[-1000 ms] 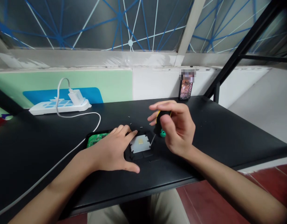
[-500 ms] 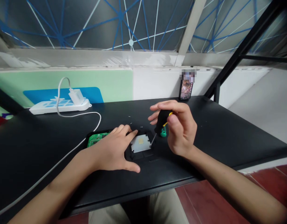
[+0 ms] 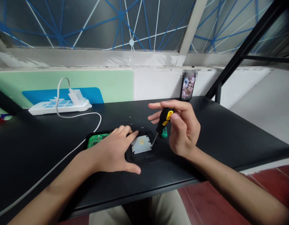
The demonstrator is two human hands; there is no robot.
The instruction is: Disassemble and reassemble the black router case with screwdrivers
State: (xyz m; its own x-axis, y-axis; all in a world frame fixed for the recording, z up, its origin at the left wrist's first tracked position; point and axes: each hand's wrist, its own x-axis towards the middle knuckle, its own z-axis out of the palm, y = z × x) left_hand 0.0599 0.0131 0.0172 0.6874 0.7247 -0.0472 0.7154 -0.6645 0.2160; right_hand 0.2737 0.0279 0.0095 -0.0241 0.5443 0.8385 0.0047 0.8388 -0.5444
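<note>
My right hand (image 3: 185, 128) is closed around the black and yellow handle of a screwdriver (image 3: 163, 120). The tool leans, its thin shaft running down to the right edge of a silver metal plate (image 3: 142, 145), where its tip meets a corner screw. That plate sits inside an opened black device casing (image 3: 141, 157). My left hand (image 3: 111, 148) lies across the casing with fingers stretched and thumb spread, pressing on it. Beyond the left wrist shows a green circuit board (image 3: 97, 140), partly covered by the hand.
Small loose screws (image 3: 142, 127) lie on the black table (image 3: 125, 187) behind the casing. A green-handled object (image 3: 164, 133) is partly hidden behind the screwdriver. At the back stand a white power strip (image 3: 60, 107) with a plugged charger (image 3: 76, 97), its white cable (image 3: 71, 153), and a phone (image 3: 187, 87).
The screwdriver handle has turned in my right hand, so more of its yellow part shows. My right fingers have shifted slightly; my left hand stays in place. The phone's picture differs.
</note>
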